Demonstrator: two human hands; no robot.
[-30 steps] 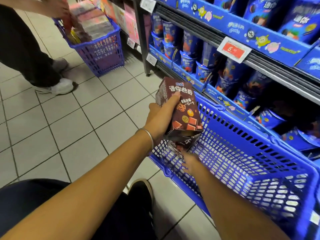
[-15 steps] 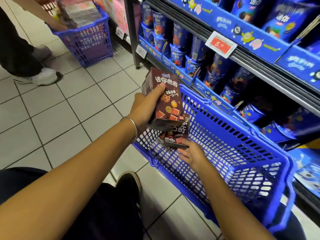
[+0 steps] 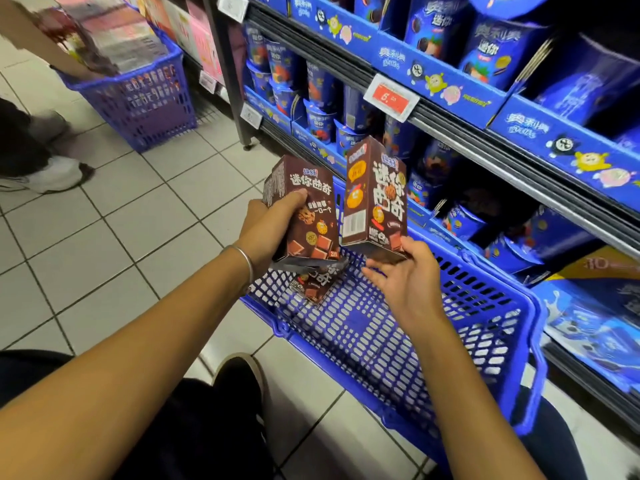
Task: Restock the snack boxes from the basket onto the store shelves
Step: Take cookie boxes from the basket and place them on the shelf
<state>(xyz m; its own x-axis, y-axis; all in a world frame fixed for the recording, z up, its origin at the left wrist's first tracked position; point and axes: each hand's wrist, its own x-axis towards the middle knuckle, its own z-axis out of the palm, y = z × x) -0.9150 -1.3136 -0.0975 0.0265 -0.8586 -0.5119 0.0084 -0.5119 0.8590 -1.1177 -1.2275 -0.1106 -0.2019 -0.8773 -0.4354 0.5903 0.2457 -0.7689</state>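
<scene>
My left hand [image 3: 268,225] grips a brown cookie box [image 3: 304,216] above the near-left corner of the blue basket [image 3: 485,327]. Beside it, my right hand [image 3: 405,278] holds a second brown box [image 3: 375,199] upright by its bottom edge, lifted clear of the basket. A third brown box [image 3: 317,282] lies on the basket floor under the left-hand box, partly hidden. The store shelves [image 3: 450,116] with blue snack cups rise just behind and to the right.
A second purple-blue basket [image 3: 145,98] full of boxes stands at the back left, with another person's arm [image 3: 31,39] and white shoe [image 3: 52,174] beside it. A red price tag [image 3: 389,97] hangs on the shelf rail. My dark shoe [image 3: 239,379] rests on the tiled floor.
My right hand took a brown box from the basket floor and raised it upright next to the left-hand box. The view swung toward the shelves.
</scene>
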